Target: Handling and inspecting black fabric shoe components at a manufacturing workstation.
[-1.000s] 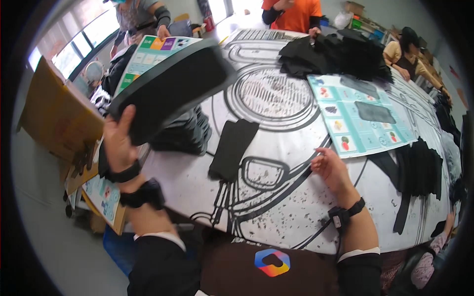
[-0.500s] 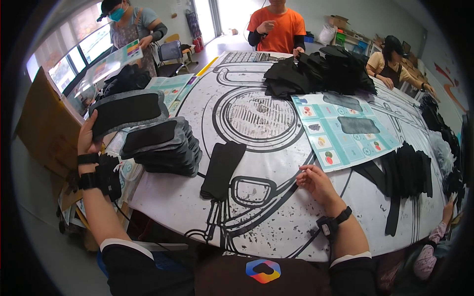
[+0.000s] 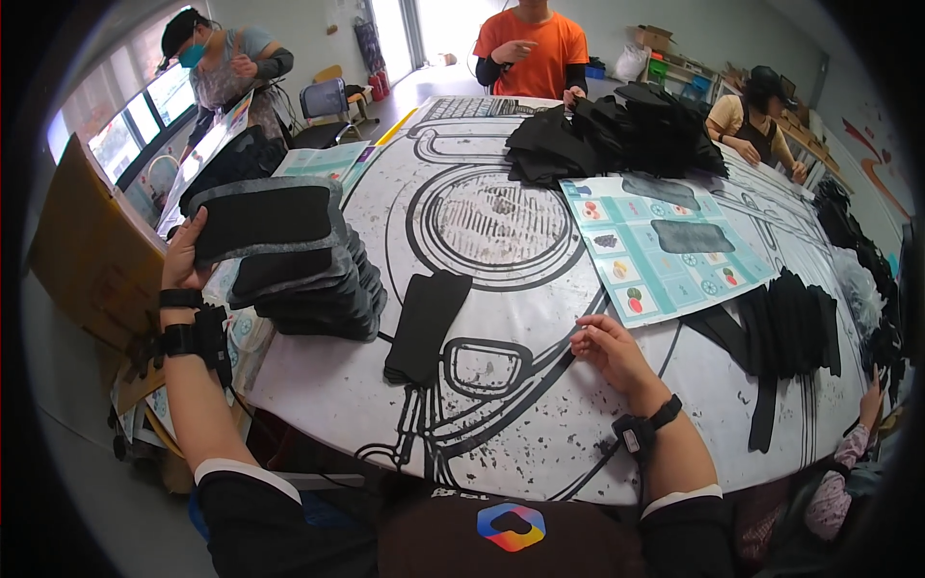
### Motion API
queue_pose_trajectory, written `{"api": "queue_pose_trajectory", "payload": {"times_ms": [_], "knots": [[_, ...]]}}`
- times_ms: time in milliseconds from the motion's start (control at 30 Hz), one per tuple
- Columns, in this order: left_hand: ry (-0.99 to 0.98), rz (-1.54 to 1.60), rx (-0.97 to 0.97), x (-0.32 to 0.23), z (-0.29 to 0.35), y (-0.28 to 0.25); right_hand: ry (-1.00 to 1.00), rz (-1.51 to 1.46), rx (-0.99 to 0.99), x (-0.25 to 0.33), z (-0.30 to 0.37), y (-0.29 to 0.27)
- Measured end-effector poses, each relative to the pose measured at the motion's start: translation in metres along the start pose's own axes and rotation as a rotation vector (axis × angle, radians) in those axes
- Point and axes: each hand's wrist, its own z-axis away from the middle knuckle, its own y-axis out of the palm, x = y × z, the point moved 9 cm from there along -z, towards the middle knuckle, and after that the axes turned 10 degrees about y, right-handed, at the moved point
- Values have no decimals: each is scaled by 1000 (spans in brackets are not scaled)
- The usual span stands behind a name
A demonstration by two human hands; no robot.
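My left hand (image 3: 183, 252) is closed on the left end of a flat black pad with a grey border (image 3: 270, 218). That pad is over the back of a stack of similar pads (image 3: 323, 303) at the table's left side; whether it rests on them I cannot tell. My right hand (image 3: 617, 356) hovers low near the table's middle, fingers loosely bent and apart, holding nothing. Between my hands lies a folded black cloth piece (image 3: 427, 328). Beyond my right hand, a teal printed sheet (image 3: 617, 289) carries two dark grey rounded pads (image 3: 692, 237).
A large heap of black cloth pieces (image 3: 636, 140) covers the far right, with more overlapping black strips (image 3: 790, 323) at right. A cardboard box (image 3: 92, 246) stands at left. Several people are around the table (image 3: 318, 376), one in an orange shirt (image 3: 540, 53) opposite me.
The pad in my left hand has shifted slightly right, farther over the stack. My right hand has barely moved. The masked person at far left has bent lower, raising one hand.
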Motion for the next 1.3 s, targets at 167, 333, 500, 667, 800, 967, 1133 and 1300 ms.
{"api": "queue_pose_trajectory", "payload": {"times_ms": [167,333,500,667,800,967,1133,1300], "knots": [[-8,-23,23,1,2,0,-2,2,1,0,0,0],[-4,-30,19,1,5,-4,-1,-4,1,1,1,2],[-12,-14,15,2,6,-7,1,16,-5,0,1,-1],[-9,-18,2,1,8,-9,-141,182,-111,17,10,12],[9,-34,-30,-3,6,-17,-841,1131,-201,30,33,32],[-4,-25,-8,1,9,-11,-804,855,-500,51,41,11],[-4,-30,6,1,8,-8,-652,781,-523,51,34,0],[0,-35,8,-1,9,-4,-573,719,-500,45,25,-13]]}}
